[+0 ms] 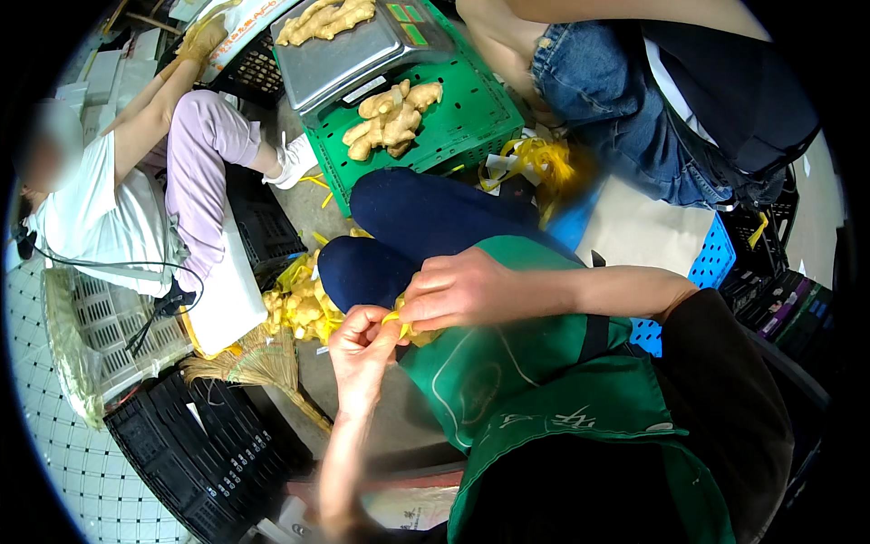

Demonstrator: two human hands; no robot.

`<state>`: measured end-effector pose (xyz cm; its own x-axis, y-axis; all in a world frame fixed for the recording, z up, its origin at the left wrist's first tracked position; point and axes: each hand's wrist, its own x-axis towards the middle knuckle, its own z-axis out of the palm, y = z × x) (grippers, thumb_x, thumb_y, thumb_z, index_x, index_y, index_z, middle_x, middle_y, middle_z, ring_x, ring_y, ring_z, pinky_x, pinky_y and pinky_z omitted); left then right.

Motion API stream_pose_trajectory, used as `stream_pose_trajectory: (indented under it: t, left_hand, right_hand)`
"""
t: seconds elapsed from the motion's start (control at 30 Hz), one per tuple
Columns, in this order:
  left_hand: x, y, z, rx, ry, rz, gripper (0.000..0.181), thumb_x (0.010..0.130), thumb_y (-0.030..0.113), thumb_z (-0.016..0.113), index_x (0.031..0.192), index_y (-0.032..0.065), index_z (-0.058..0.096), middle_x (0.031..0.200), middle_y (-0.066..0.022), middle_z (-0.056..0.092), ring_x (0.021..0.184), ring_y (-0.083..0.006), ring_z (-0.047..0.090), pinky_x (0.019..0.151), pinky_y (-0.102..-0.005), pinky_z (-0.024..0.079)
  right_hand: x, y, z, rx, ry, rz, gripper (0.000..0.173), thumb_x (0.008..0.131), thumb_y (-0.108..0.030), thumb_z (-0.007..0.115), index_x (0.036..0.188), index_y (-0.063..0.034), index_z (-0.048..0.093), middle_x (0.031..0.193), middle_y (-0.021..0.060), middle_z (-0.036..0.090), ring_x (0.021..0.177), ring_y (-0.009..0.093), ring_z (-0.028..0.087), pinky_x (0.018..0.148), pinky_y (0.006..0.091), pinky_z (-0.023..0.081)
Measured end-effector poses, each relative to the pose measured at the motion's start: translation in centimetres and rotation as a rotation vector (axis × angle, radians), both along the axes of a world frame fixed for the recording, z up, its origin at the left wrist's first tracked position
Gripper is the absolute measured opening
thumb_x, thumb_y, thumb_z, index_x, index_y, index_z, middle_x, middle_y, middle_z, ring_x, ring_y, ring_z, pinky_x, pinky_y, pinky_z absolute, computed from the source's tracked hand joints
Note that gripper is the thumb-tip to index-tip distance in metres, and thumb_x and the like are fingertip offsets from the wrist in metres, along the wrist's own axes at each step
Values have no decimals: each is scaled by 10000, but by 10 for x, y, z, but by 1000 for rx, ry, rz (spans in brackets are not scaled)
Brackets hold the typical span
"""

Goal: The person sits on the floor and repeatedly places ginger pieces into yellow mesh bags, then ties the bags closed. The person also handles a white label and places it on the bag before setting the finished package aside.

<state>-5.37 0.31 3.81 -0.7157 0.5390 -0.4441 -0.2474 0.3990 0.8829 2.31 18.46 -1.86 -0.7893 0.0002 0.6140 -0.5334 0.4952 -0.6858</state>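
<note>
My left hand (363,347) and my right hand (462,289) meet in front of my knees, with fingertips pinching the gathered yellow neck (391,318) of a mesh bag. Part of the bag's filled body (423,337) shows below my right fingers; the hands hide the rest. Just left of my knees lies a heap of ginger in yellow net bags (306,309). Ahead, ginger roots (391,122) rest on an upturned green plastic crate (469,109). More ginger (326,20) sits on the metal pan of a digital scale (340,64) on that crate.
A broom (251,357) and stacked black crates (204,442) are at the left. Loose yellow netting (544,160) hangs right of the green crate. One seated person (102,197) is at the left, another (612,102) at the right. A blue crate (714,251) stands at my right.
</note>
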Motion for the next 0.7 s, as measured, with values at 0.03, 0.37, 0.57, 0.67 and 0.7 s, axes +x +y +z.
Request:
stream_pose_trajectory:
  t: [0.03, 0.37, 0.57, 0.67, 0.7]
  left_hand:
    - [2, 1, 3, 26, -111, 57, 48, 798, -11, 655, 802, 17, 616, 814, 4, 587, 609, -55, 564, 557, -176, 445]
    - [23, -3, 0, 274, -239, 215, 111, 857, 135, 638, 856, 24, 634, 789, -1, 584, 622, -49, 485, 522, -174, 343]
    - [41, 9, 15, -3, 333, -39, 102, 858, 65, 623, 908, -16, 659, 840, -78, 607, 584, -93, 551, 519, -215, 413]
    - [41, 16, 16, -112, 839, -201, 62, 790, 41, 667, 843, 10, 653, 735, -99, 607, 559, -172, 589, 516, -288, 465]
    - [41, 16, 16, -148, 897, -199, 51, 775, 44, 672, 813, 23, 644, 723, -94, 601, 555, -185, 587, 514, -296, 465]
  right_hand:
    - [0, -2, -3, 43, 64, -52, 149, 729, -211, 657, 874, -196, 625, 795, -57, 560, 699, 117, 564, 429, 249, 446]
    - [10, 6, 8, 166, 22, 1, 143, 704, -194, 680, 833, -140, 644, 772, -31, 585, 677, 141, 571, 468, 248, 443]
    - [28, -5, 25, -571, -649, 22, 193, 698, -187, 750, 798, -44, 667, 730, 30, 635, 613, 103, 587, 538, 213, 444]
    - [29, -7, 18, -827, -707, 68, 151, 708, -131, 733, 778, -23, 653, 705, 26, 631, 591, 47, 554, 548, 193, 426]
    - [29, -6, 19, -837, -725, 74, 138, 705, -117, 722, 773, -21, 649, 686, 15, 621, 592, 40, 542, 543, 193, 421]
